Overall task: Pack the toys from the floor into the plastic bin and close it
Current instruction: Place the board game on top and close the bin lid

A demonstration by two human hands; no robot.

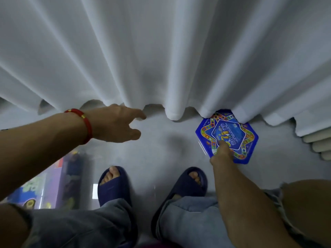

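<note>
One clear plastic bin (59, 178) at lower left holds colourful toy boxes, while the right hand (222, 153) pinches a blue hexagonal game board (238, 135) and the left hand (116, 122) hangs open, holding nothing.

Grey floor (161, 151), blue game board (232, 129), slippers (114, 187)

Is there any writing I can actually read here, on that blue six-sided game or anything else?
Blue hexagonal game board: printed characters in the middle, too blurred to read.
Colourful boxes at lower left: large green lettering, too blurred to read.
Nothing else carries text.
</note>
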